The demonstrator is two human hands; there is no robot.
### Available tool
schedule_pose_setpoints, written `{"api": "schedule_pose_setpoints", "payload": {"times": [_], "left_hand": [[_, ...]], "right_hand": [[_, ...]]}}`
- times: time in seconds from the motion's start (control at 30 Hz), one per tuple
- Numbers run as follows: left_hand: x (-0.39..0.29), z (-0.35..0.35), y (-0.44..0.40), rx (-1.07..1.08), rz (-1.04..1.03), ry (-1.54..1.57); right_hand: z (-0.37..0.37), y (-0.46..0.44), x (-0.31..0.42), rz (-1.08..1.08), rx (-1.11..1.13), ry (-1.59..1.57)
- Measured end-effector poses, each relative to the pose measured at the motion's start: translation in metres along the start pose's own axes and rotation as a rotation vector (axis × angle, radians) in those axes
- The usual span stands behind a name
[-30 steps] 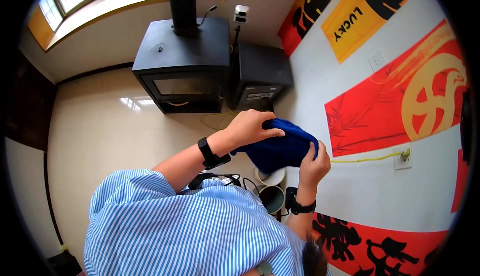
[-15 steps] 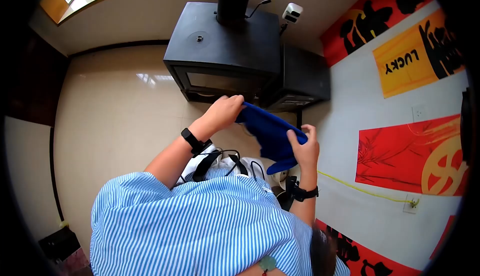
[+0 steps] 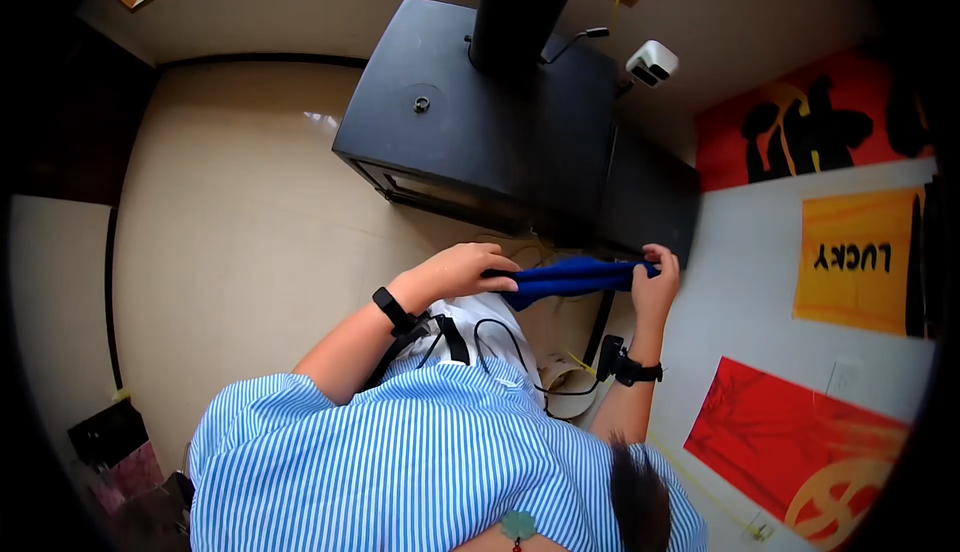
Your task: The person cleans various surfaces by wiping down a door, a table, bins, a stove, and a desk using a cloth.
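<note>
A dark blue cloth (image 3: pixel 575 277) is stretched in a narrow, roughly level band between my two hands. Its left end is pinched in my left hand (image 3: pixel 468 274), thumb and fingers closed on it. My right hand (image 3: pixel 656 277) grips the opposite end, with the fingertips pointing up. Both wrists wear black bands with small devices. Beyond the cloth stands a black stove (image 3: pixel 460 122) with a thick pipe; the cloth hangs in front of it, apart from it.
A dark box (image 3: pixel 650 192) stands right of the stove, near a small white camera (image 3: pixel 652 62). Red and yellow posters (image 3: pixel 860 262) cover the right wall. A pale bin (image 3: pixel 568 387) is below the cloth. Black cables hang at my waist.
The view has turned toward the stove's top. The blue cloth, earlier spread and drooping, is now gathered into a narrower band. Both hands still hold it.
</note>
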State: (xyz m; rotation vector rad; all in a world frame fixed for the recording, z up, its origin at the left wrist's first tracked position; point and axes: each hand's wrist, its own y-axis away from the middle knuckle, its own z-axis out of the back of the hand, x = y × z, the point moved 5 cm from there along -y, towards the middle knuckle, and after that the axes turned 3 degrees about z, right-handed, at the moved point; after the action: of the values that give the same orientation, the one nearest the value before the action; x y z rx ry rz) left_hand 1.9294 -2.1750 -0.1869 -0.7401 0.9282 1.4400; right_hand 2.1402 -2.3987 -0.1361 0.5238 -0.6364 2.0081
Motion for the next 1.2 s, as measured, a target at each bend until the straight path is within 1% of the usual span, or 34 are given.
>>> {"api": "schedule_pose_setpoints", "payload": {"times": [0.03, 0.13, 0.17, 0.2, 0.27, 0.33, 0.37, 0.4, 0.43, 0.47, 0.53, 0.6, 0.7, 0.77, 0.9, 1.07, 1.1, 1.2], "left_hand": [[-0.001, 0.008, -0.013, -0.003, 0.002, 0.035], [0.039, 0.031, -0.057, -0.327, 0.004, 0.050], [0.050, 0.044, -0.068, -0.450, 0.143, -0.090], [0.057, 0.053, -0.072, -0.522, 0.308, -0.320], [0.080, 0.053, -0.085, -0.606, 0.326, -0.577], [0.093, 0.043, -0.099, -0.514, 0.223, -0.527], [0.096, 0.038, -0.107, -0.477, 0.172, -0.506], [0.101, 0.028, -0.116, -0.421, 0.122, -0.410], [0.106, 0.019, -0.123, -0.391, 0.106, -0.398], [0.113, 0.010, -0.131, -0.367, 0.137, -0.445], [0.124, -0.003, -0.132, -0.322, 0.165, -0.488], [0.129, -0.004, -0.132, -0.305, 0.162, -0.549], [0.138, 0.009, -0.118, -0.254, 0.146, -0.541], [0.147, 0.031, -0.101, -0.259, 0.140, -0.540], [0.183, 0.081, -0.054, -0.276, 0.212, -0.513], [0.237, 0.150, 0.017, -0.373, 0.375, -0.568], [0.245, 0.159, 0.027, -0.365, 0.359, -0.594], [0.259, 0.178, 0.047, -0.396, 0.365, -0.587]], "right_hand": [[-0.013, -0.023, -0.012, -0.056, 0.054, -0.012], [-0.057, -0.078, -0.002, 0.164, -0.200, -0.075], [-0.082, -0.091, -0.002, 0.216, -0.159, -0.013], [-0.107, -0.099, -0.004, 0.268, -0.115, 0.051], [-0.162, -0.108, -0.016, 0.276, 0.061, 0.096], [-0.207, -0.108, -0.027, 0.166, 0.202, 0.197], [-0.224, -0.107, -0.037, 0.121, 0.230, 0.274], [-0.238, -0.103, -0.047, 0.077, 0.255, 0.351], [-0.249, -0.099, -0.054, 0.036, 0.278, 0.427], [-0.254, -0.098, -0.052, 0.087, 0.257, 0.549], [-0.257, -0.096, -0.048, 0.060, 0.264, 0.617], [-0.259, -0.098, -0.041, 0.029, 0.324, 0.646], [-0.270, -0.093, -0.027, 0.117, 0.325, 0.637], [-0.290, -0.094, -0.003, 0.182, 0.323, 0.621], [-0.348, -0.094, 0.061, 0.276, 0.327, 0.625], [-0.422, -0.091, 0.181, 0.400, 0.365, 0.479], [-0.437, -0.087, 0.199, 0.447, 0.348, 0.462], [-0.450, -0.085, 0.225, 0.381, 0.307, 0.325]]}}
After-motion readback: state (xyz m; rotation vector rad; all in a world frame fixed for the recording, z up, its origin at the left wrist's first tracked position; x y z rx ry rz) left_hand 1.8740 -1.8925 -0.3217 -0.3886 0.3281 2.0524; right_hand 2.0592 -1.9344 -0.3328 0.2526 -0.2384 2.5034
